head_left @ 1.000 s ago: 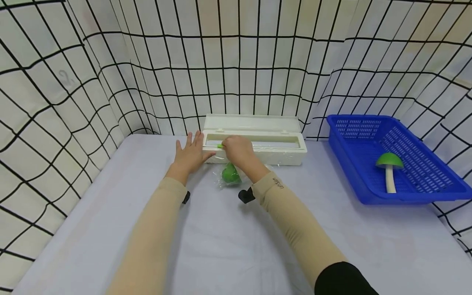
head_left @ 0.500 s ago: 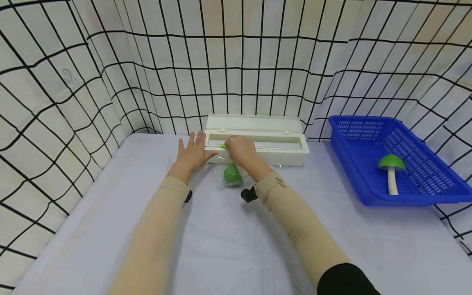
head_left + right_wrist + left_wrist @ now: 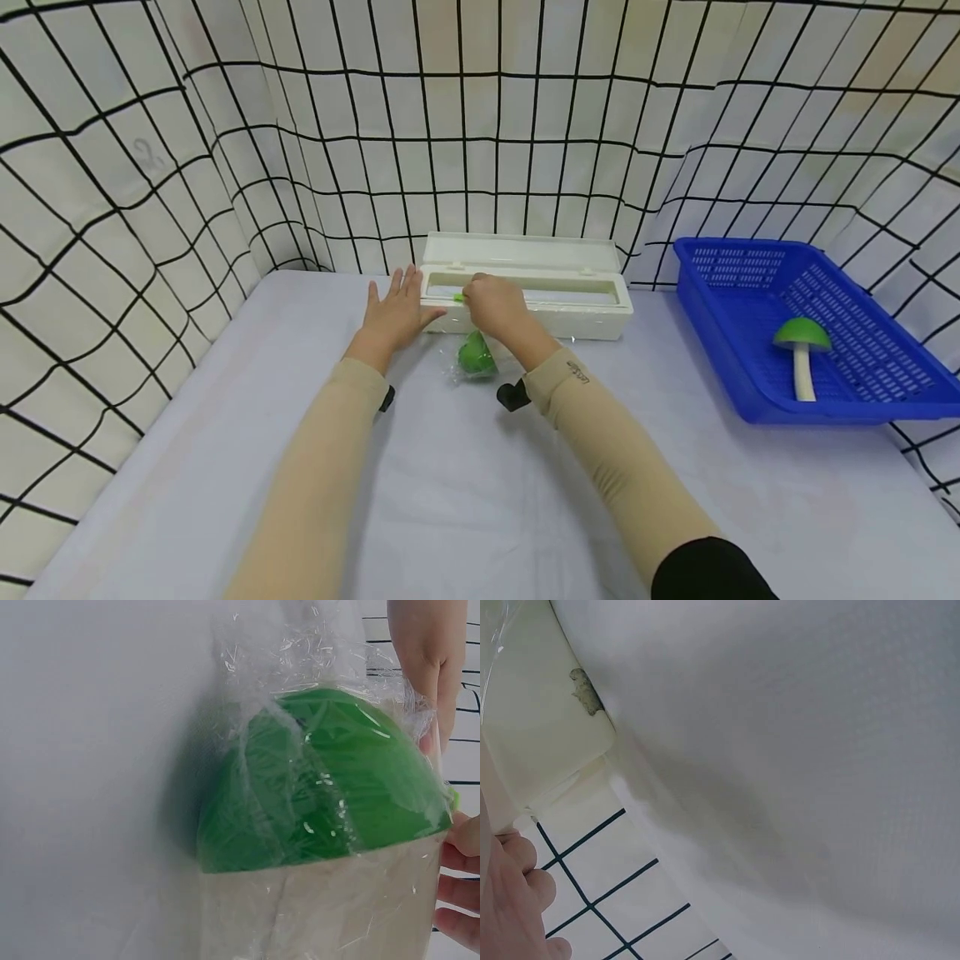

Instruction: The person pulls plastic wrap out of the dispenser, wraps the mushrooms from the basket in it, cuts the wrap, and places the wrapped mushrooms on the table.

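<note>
A white cling-film dispenser box [image 3: 577, 315] lies open at the back of the table. My left hand [image 3: 393, 312] rests flat against its left end [image 3: 532, 727], fingers straight. My right hand [image 3: 495, 304] curls over the box's front rail and pinches the small green slider [image 3: 458, 297]. Just in front of the box lies a green object [image 3: 475, 356], wrapped in clear film [image 3: 322, 787], below my right wrist. A sheet of film runs from the box down over it.
A blue plastic basket [image 3: 731, 367] stands at the right and holds a toy mushroom [image 3: 801, 343] with a green cap. White cloth [image 3: 480, 500] covers the table. Black-gridded fabric walls [image 3: 150, 208] close it in at the left, back and right.
Both hands keep the same places on the box. Only the head view has drifted slightly, so everything sits a little further right in the picture.
</note>
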Tool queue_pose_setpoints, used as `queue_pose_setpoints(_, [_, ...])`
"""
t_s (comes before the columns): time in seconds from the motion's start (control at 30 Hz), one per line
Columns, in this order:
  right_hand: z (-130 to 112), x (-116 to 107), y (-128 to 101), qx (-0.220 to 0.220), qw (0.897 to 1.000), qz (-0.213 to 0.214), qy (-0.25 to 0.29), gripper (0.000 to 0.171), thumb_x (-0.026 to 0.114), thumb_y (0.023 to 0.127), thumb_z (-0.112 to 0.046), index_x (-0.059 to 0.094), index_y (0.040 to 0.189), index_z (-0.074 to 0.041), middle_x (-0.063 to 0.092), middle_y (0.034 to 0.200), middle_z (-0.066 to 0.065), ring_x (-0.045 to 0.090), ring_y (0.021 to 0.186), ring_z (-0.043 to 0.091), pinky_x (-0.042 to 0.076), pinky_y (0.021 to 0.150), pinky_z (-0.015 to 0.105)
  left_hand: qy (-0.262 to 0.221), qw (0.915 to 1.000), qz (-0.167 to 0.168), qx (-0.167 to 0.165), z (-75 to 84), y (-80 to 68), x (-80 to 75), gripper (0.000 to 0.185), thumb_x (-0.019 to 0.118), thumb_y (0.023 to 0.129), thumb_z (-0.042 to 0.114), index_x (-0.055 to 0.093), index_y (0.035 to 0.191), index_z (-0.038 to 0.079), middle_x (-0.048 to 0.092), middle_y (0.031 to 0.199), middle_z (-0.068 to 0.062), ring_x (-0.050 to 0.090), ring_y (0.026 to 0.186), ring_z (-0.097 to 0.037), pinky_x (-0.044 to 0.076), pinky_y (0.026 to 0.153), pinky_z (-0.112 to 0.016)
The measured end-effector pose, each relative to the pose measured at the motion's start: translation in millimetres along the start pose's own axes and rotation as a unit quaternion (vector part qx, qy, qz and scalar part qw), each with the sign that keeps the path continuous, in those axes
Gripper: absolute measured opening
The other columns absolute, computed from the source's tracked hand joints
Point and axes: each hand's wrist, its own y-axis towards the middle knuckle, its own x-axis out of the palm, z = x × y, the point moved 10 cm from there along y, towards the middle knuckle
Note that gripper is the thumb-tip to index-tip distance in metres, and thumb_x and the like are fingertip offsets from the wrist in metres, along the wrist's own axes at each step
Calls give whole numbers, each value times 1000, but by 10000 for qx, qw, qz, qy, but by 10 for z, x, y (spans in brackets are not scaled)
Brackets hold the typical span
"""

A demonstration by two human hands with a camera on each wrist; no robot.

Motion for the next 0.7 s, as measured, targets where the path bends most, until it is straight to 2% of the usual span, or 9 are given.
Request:
queue_pose_setpoints(0.13, [-1, -15, -14, -115, 9999, 111, -48, 20, 62, 104, -14, 78, 114, -9, 71, 113, 8, 71, 92, 24, 61, 71, 35, 23, 10000, 15, -6, 11, -6, 3, 88, 35, 107, 59, 1, 162, -2, -2, 170, -17, -4, 156, -33, -7, 120, -62])
queue_pose_setpoints(0.47, [72, 3, -54, -208, 9997, 128, -78, 20, 61, 104, -14, 78, 114, -8, 72, 111, 9, 71, 95, 24, 61, 75, 35, -56, 10000, 12, 54, 80, 21, 29, 88, 36, 107, 58, 3, 162, -2, -1, 170, -18, -1, 156, -34, -8, 120, -62])
queue_pose_setpoints(0.7, [79, -44, -12, -78, 9981, 127, 603, 22, 61, 104, -13, 77, 118, -8, 71, 107, 11, 69, 100, 25, 58, 84, 36, -15, 10000, 20, -21, 20, 16, -12, 88, 35, 108, 58, 2, 162, -4, 1, 170, -19, -2, 156, -34, -6, 120, -62])
